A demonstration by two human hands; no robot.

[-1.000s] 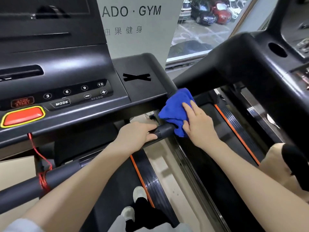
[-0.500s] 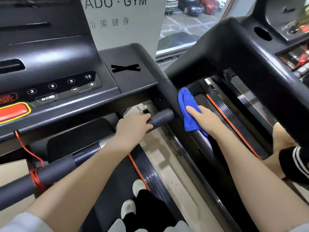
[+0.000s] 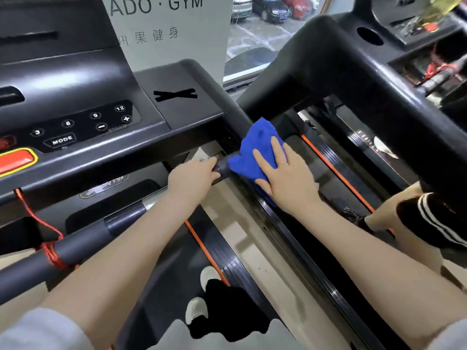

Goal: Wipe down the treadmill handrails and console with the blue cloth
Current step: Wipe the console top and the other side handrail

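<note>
Blue cloth (image 3: 255,150) lay bunched over the right end of the handrail (image 3: 83,243), where the bar met the black side arm (image 3: 219,89) of the console (image 3: 75,79). The right hand (image 3: 285,178) pressed flat on the cloth, fingers straight and spread, thumb along its lower edge. The left hand (image 3: 192,180) was curled round the handrail just beside the cloth, fingertips close to its left edge. A red cord (image 3: 50,251) was wound round the handrail far to the left. On the console sat a MODE button (image 3: 62,140) and a red stop button (image 3: 16,160). White shoes (image 3: 202,294) stood on the belt (image 3: 161,286) below.
</note>
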